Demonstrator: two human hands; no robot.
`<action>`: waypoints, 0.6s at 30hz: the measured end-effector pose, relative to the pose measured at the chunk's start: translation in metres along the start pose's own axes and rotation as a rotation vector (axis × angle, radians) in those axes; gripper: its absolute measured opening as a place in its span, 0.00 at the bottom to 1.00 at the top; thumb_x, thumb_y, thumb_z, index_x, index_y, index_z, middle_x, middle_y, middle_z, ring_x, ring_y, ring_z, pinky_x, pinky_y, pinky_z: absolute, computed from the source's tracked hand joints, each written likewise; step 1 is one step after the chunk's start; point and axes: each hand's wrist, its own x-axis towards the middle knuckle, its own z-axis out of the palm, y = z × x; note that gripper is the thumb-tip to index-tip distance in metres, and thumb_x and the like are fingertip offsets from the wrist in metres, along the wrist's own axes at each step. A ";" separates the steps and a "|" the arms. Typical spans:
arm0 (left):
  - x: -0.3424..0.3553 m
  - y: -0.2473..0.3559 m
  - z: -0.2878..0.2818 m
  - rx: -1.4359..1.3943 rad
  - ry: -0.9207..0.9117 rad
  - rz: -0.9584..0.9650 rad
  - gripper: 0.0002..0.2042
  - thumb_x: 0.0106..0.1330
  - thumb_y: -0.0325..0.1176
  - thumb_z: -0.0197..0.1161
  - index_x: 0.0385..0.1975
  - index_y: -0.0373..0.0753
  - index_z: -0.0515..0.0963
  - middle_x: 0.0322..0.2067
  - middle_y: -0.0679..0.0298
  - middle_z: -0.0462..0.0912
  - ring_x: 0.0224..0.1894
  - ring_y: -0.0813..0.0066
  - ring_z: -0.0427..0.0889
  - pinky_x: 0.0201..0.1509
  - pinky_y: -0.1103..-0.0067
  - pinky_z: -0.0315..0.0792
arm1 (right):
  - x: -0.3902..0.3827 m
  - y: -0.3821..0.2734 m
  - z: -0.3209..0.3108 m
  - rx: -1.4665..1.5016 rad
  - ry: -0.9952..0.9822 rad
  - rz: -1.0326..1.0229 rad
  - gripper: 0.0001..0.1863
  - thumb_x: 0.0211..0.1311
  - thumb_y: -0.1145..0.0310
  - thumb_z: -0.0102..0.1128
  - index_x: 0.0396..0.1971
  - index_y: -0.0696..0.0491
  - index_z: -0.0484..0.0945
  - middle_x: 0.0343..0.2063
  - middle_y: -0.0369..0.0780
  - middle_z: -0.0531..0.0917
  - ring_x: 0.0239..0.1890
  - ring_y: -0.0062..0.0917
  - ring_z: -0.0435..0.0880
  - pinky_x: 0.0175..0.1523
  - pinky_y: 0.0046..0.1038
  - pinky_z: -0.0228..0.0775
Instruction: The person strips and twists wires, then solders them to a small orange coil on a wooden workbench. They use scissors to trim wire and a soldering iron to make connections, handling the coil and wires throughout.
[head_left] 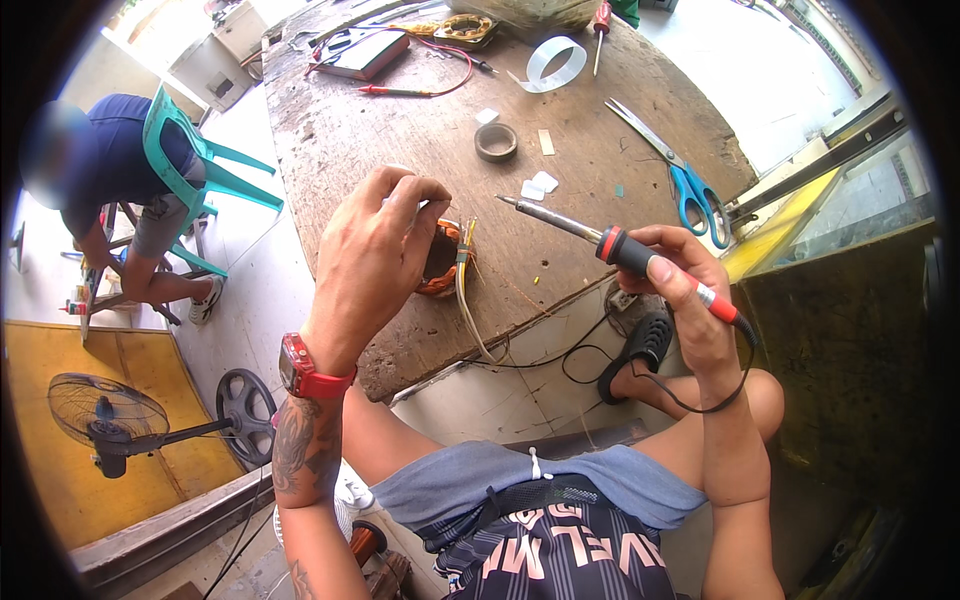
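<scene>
My right hand (690,290) grips a soldering iron (625,250) by its black and red handle, with the metal tip pointing left. The tip is in the air, to the right of my left hand. My left hand (375,250) is closed, its fingertips pinched together over the top of a wire-wound motor stator (440,287); whatever is in the pinch is hidden. Orange windings and a dark core show on the stator, partly behind that hand. A bundle of pale wires (466,290) comes off its right side and hangs over the table's near edge.
On the wooden table (390,130) lie blue-handled scissors (690,190), a tape roll (495,143), a clear plastic strip (553,68), a screwdriver (601,30) and a multimeter (360,52) with probes. The iron's cord (735,385) loops beside my right forearm. Another person (130,150) bends over at left, near a fan (110,425).
</scene>
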 end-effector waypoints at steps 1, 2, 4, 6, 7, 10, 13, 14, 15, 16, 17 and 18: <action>0.000 0.000 0.000 -0.002 0.007 -0.007 0.05 0.72 0.32 0.66 0.42 0.42 0.84 0.42 0.58 0.83 0.42 0.55 0.85 0.46 0.63 0.78 | 0.000 0.000 0.000 0.000 -0.005 0.000 0.25 0.74 0.55 0.60 0.57 0.61 0.78 0.43 0.42 0.85 0.45 0.23 0.88 0.55 0.27 0.82; 0.000 0.000 -0.001 -0.005 0.013 -0.013 0.05 0.72 0.32 0.66 0.42 0.42 0.84 0.42 0.58 0.83 0.42 0.55 0.85 0.46 0.64 0.78 | 0.000 0.000 0.000 0.008 0.000 0.001 0.25 0.74 0.55 0.60 0.57 0.61 0.78 0.43 0.42 0.85 0.45 0.23 0.88 0.55 0.27 0.82; -0.001 -0.001 -0.003 -0.011 0.016 -0.021 0.05 0.72 0.31 0.66 0.42 0.42 0.84 0.43 0.59 0.83 0.42 0.55 0.86 0.46 0.64 0.79 | 0.000 0.001 0.001 0.024 0.007 0.002 0.25 0.74 0.55 0.60 0.58 0.61 0.78 0.43 0.42 0.85 0.45 0.23 0.88 0.55 0.27 0.82; -0.002 -0.002 -0.004 -0.012 0.019 -0.024 0.05 0.72 0.31 0.66 0.43 0.42 0.84 0.43 0.59 0.84 0.42 0.55 0.86 0.45 0.64 0.79 | 0.000 0.001 0.001 0.012 0.008 0.003 0.25 0.74 0.55 0.60 0.58 0.61 0.78 0.43 0.42 0.85 0.45 0.23 0.88 0.55 0.27 0.82; -0.003 -0.002 -0.005 -0.010 0.021 -0.022 0.05 0.72 0.31 0.66 0.43 0.42 0.84 0.43 0.58 0.84 0.42 0.55 0.86 0.45 0.64 0.79 | 0.000 0.000 0.001 0.007 0.005 0.003 0.25 0.74 0.55 0.60 0.58 0.61 0.78 0.43 0.42 0.85 0.45 0.23 0.88 0.56 0.27 0.82; -0.006 -0.003 -0.007 -0.011 0.012 -0.035 0.05 0.72 0.31 0.66 0.43 0.41 0.84 0.43 0.58 0.83 0.42 0.55 0.86 0.45 0.64 0.80 | 0.000 0.000 0.001 -0.008 0.006 0.014 0.25 0.74 0.55 0.59 0.58 0.61 0.78 0.44 0.43 0.85 0.44 0.23 0.88 0.56 0.28 0.82; -0.008 -0.003 -0.010 -0.020 -0.020 -0.065 0.05 0.73 0.31 0.66 0.43 0.40 0.83 0.44 0.58 0.83 0.45 0.56 0.85 0.47 0.65 0.79 | 0.001 0.000 0.002 -0.015 0.005 0.016 0.25 0.74 0.56 0.59 0.58 0.61 0.78 0.44 0.43 0.85 0.44 0.24 0.88 0.56 0.28 0.82; -0.008 -0.003 -0.010 -0.026 -0.034 -0.077 0.05 0.74 0.31 0.66 0.44 0.39 0.82 0.44 0.58 0.82 0.46 0.56 0.85 0.48 0.65 0.79 | 0.001 0.000 0.002 -0.017 0.005 0.017 0.25 0.74 0.55 0.59 0.58 0.61 0.78 0.44 0.43 0.85 0.44 0.24 0.88 0.56 0.28 0.82; -0.009 -0.003 -0.011 -0.030 -0.039 -0.081 0.05 0.74 0.31 0.66 0.44 0.39 0.82 0.44 0.58 0.82 0.46 0.56 0.85 0.48 0.65 0.79 | 0.001 0.001 0.002 -0.020 0.006 0.018 0.25 0.74 0.55 0.59 0.58 0.61 0.78 0.44 0.43 0.85 0.44 0.24 0.88 0.56 0.28 0.83; -0.009 -0.003 -0.011 -0.034 -0.045 -0.087 0.05 0.74 0.31 0.66 0.44 0.39 0.83 0.44 0.58 0.82 0.47 0.55 0.85 0.49 0.65 0.79 | 0.001 0.001 0.002 -0.019 0.005 0.018 0.25 0.74 0.55 0.60 0.58 0.61 0.78 0.44 0.43 0.85 0.44 0.24 0.88 0.56 0.28 0.83; -0.010 -0.004 -0.011 -0.039 -0.046 -0.087 0.05 0.74 0.31 0.66 0.44 0.39 0.83 0.44 0.58 0.83 0.47 0.55 0.85 0.49 0.65 0.79 | 0.001 0.001 0.002 -0.021 0.006 0.016 0.25 0.74 0.55 0.60 0.58 0.61 0.78 0.44 0.43 0.85 0.44 0.24 0.88 0.56 0.28 0.83; -0.011 -0.005 -0.011 -0.037 -0.045 -0.073 0.06 0.74 0.31 0.66 0.45 0.39 0.83 0.44 0.57 0.83 0.47 0.55 0.85 0.50 0.65 0.79 | 0.001 0.001 0.002 -0.019 0.004 0.012 0.25 0.74 0.55 0.60 0.58 0.61 0.78 0.44 0.43 0.85 0.44 0.24 0.88 0.56 0.28 0.83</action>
